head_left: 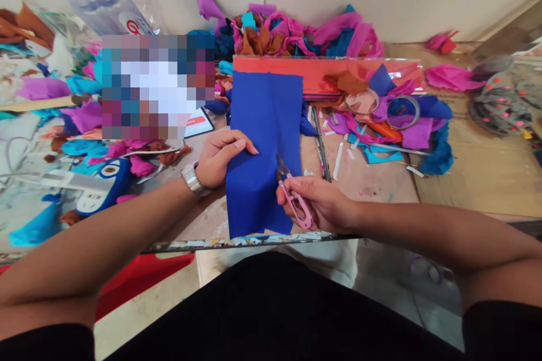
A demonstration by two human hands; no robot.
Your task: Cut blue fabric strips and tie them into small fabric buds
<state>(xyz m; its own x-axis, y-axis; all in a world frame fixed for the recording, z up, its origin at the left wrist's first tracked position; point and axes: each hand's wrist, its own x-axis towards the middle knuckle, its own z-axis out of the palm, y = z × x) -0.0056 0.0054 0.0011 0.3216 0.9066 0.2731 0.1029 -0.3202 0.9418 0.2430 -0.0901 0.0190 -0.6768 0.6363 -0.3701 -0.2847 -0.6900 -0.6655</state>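
A long strip of dark blue crepe paper [262, 141] lies lengthwise on the table in front of me. My left hand [220, 155] pinches the strip's left edge, fingers curled on top of it, with a metal watch on the wrist. My right hand [322, 203] is closed round small pink-handled snips [292, 194]. Their blades point up and touch the right edge of the blue paper about halfway along.
A flat pack of orange-red paper [313, 70] lies behind the blue strip. Crumpled pink, purple, blue and brown paper scraps [296, 31] are heaped along the wall. Tape rolls [402, 111] sit at right, a plastic bottle [101, 3] at back left, and white cut strips [339, 161] are scattered nearby.
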